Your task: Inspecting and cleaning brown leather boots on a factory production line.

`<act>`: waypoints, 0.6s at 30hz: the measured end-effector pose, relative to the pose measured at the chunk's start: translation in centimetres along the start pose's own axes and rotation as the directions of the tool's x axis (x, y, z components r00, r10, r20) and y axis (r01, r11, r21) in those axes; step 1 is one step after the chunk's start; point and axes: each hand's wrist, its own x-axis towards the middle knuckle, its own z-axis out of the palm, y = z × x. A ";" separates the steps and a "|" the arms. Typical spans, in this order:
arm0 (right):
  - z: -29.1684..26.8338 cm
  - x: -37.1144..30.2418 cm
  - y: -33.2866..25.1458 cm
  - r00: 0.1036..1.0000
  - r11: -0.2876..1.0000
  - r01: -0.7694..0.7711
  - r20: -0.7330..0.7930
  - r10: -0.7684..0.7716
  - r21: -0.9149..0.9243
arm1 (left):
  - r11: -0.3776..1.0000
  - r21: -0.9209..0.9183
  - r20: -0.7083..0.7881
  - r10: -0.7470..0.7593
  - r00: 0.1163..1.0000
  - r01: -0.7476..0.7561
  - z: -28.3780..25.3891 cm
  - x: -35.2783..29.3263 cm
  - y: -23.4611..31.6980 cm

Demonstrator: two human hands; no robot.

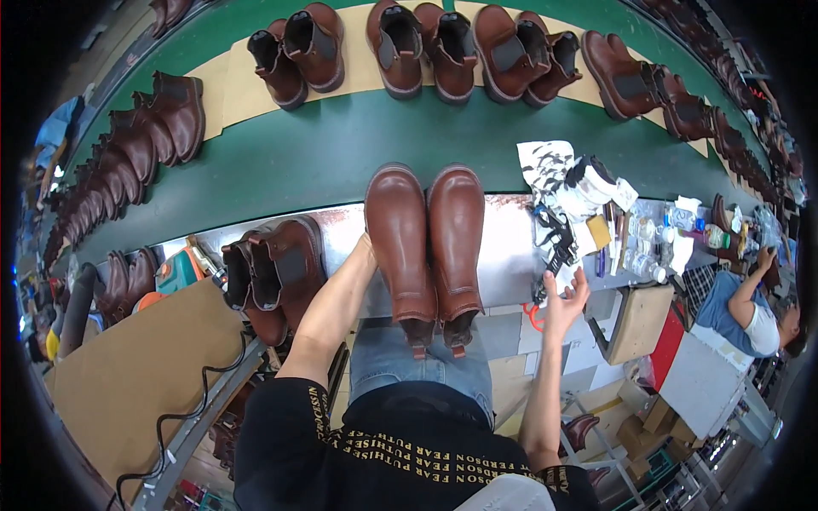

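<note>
A pair of brown Chelsea boots (397, 230) is set side by side in front of the torso, toes pointed away, with the pull tabs (417, 352) turned toward the lap and overlapping the jeans (375, 358) in the view. The left hand (368, 245) is placed at the outer side of the left boot; its fingers are mostly hidden behind the leather, so whether they are pressed together or spread cannot be told. The right hand (569, 308) is held well apart from the pair, thumb and fingers spread, just beside a black object (558, 243) (its exact kind cannot be made out). Near its wrist, a red-orange loop (535, 318) is seen.

Beyond that hand, a dark-spotted white sheet (544, 162) and clear plastic bottles (645, 266) are gathered on the metal strip (509, 243) along the green tabletop (290, 157). Further brown boots (400, 51) are lined up on tan cardboard (356, 72) along the far side. Left of the left forearm, another boot pair (291, 264) is placed near a brown board (145, 366), over which a black cable (204, 392) is draped.
</note>
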 end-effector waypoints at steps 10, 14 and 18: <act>2.1 6.2 1.5 0.878 0.950 -0.112 0.476 -0.042 0.291 | 0.980 0.175 -0.006 0.096 0.995 -0.094 -0.2 1.4 1.6; -2.7 -0.1 -8.4 0.854 0.900 -0.034 0.480 -0.200 0.435 | 0.968 0.215 0.027 0.129 0.991 -0.132 0.2 0.6 1.5; -5.2 -4.7 -16.0 0.625 0.907 -0.127 0.743 -0.241 0.402 | 0.958 0.233 0.080 0.151 0.985 -0.166 0.4 1.0 1.3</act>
